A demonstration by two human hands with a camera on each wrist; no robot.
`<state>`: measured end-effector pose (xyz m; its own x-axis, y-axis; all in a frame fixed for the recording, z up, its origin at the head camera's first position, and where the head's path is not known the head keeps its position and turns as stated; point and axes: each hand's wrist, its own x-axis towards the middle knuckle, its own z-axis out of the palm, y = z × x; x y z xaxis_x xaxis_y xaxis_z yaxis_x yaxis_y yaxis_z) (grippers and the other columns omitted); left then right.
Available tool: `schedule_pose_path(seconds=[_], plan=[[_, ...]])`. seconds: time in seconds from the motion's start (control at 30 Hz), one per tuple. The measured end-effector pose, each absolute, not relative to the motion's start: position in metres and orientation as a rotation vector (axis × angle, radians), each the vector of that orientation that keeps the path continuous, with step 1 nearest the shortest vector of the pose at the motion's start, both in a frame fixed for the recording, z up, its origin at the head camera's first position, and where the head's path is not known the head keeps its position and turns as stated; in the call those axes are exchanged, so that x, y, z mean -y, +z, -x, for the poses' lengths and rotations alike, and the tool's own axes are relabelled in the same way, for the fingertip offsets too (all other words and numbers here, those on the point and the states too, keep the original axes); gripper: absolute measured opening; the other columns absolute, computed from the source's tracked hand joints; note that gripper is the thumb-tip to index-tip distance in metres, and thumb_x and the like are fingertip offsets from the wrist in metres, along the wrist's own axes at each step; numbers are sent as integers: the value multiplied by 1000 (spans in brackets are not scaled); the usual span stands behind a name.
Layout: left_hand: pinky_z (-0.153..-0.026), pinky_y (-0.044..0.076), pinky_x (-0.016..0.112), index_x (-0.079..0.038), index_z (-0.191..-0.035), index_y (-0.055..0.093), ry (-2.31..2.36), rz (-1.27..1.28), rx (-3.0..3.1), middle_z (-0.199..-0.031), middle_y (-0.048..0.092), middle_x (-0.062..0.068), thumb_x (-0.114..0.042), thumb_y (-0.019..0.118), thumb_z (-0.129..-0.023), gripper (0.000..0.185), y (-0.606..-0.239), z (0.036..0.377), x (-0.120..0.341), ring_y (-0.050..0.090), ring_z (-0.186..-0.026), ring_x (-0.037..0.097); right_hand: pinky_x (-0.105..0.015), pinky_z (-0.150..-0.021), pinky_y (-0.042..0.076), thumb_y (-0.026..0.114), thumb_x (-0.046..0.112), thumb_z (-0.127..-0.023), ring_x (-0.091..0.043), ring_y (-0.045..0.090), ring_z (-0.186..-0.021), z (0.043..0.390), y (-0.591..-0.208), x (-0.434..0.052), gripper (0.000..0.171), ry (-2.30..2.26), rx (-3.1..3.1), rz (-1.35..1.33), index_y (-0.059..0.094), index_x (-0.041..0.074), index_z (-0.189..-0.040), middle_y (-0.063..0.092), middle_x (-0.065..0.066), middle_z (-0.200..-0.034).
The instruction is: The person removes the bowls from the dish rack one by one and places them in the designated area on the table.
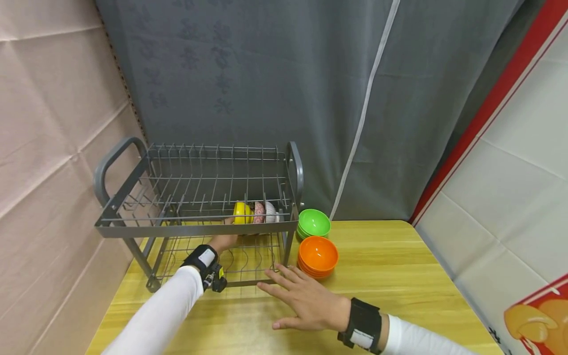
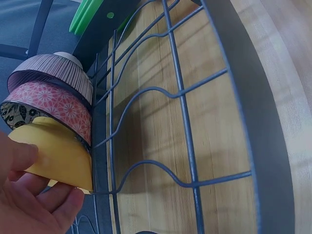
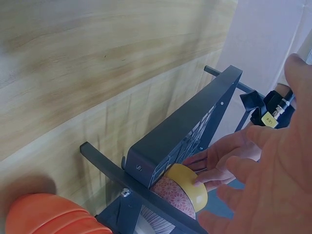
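— Where's the yellow bowl [image 2: 58,156] right now?

— On edge in the lower tier of the rack [image 1: 195,228], at the right end, touching a pink bowl [image 2: 53,105] with a striped bowl [image 2: 53,70] behind that. My left hand [image 2: 29,195] has it: thumb on the near side, fingers curled under its rim.

— And the other hand?

— My right hand [image 1: 301,298] lies flat on the table [image 1: 399,276] in front of the rack, fingers spread and straight, holding nothing (it sits just beside the orange bowls [image 1: 317,256], not touching them as far as I can tell).

— How would you handle this step well?

— I'd judge the bowl should stay on edge, its base seated between the wires, nested snugly against the pink one, so the row doesn't tip. I'd keep the grip light and the wrist low under the upper tier. The green bowls [image 1: 314,223] stand behind the orange stack, outside the rack.
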<state>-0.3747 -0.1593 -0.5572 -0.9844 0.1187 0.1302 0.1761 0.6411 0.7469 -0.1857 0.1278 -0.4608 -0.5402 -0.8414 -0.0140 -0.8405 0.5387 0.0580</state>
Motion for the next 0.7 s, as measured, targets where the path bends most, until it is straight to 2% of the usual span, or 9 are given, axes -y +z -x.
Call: schedule_pose_path(seconds=[0.1, 0.2, 0.27, 0.3, 0.33, 0.47, 0.53, 0.6, 0.7], plan=[[-113, 44, 51, 13, -142, 44, -1161, 248, 2746, -138, 45, 40, -17, 37, -104, 49, -623, 422, 175, 47, -132, 49, -52, -124, 32, 35, 71, -99, -34, 27, -155, 186, -461, -128, 78, -101, 2733, -1498, 19, 30, -163, 20, -5, -171], [-105, 46, 54, 4, -141, 49, -1047, 323, 2674, -133, 46, 33, -30, 36, -106, 51, -706, 480, 198, 50, -123, 46, -51, -124, 32, 33, 71, -99, -34, 28, -155, 186, -461, -128, 78, -109, 2723, -1496, 19, 30, -163, 22, -5, -170], [-105, 46, 55, -1, -141, 51, -1028, 358, 2625, -131, 46, 29, -38, 33, -105, 55, -731, 497, 206, 51, -122, 45, -51, -124, 32, 30, 73, -99, -33, 28, -155, 186, -461, -129, 78, -115, 2723, -1494, 19, 30, -163, 22, -5, -170], [-105, 46, 56, 0, -140, 52, -1051, 358, 2599, -131, 47, 29, -35, 34, -105, 53, -725, 492, 204, 51, -121, 45, -51, -124, 32, 29, 73, -99, -34, 28, -155, 187, -461, -129, 78, -114, 2724, -1496, 19, 29, -163, 22, -5, -170], [-107, 46, 54, 1, -141, 51, -1119, 375, 2592, -133, 48, 29, -31, 35, -104, 51, -697, 470, 199, 52, -124, 43, -51, -124, 32, 30, 72, -99, -33, 27, -155, 187, -461, -129, 78, -108, 2730, -1498, 20, 29, -163, 22, -5, -170], [-109, 46, 51, 17, -133, 51, -1410, 254, 2661, -130, 55, 34, -3, 36, -97, 44, -548, 367, 164, 55, -122, 43, -53, -123, 33, 34, 71, -99, -34, 26, -156, 187, -460, -129, 78, -89, 2752, -1504, 20, 29, -163, 22, -5, -170], [-111, 47, 51, 22, -133, 48, -1524, 229, 2694, -131, 57, 38, 7, 35, -93, 44, -496, 334, 152, 56, -125, 45, -53, -123, 32, 34, 71, -99, -33, 25, -156, 187, -460, -129, 78, -84, 2760, -1504, 20, 30, -163, 21, -5, -170], [-106, 50, 51, 23, -130, 50, -1536, 227, 2691, -127, 59, 39, 10, 37, -92, 42, -490, 333, 149, 59, -118, 46, -53, -123, 33, 32, 72, -99, -33, 25, -156, 187, -460, -129, 78, -86, 2759, -1503, 19, 30, -163, 21, -5, -170], [-110, 48, 52, 24, -137, 43, -1586, 235, 2692, -136, 53, 41, 9, 39, -97, 43, -486, 332, 147, 55, -129, 50, -53, -123, 33, 28, 73, -99, -32, 24, -156, 187, -459, -129, 78, -89, 2758, -1500, 19, 30, -163, 22, -5, -170]])
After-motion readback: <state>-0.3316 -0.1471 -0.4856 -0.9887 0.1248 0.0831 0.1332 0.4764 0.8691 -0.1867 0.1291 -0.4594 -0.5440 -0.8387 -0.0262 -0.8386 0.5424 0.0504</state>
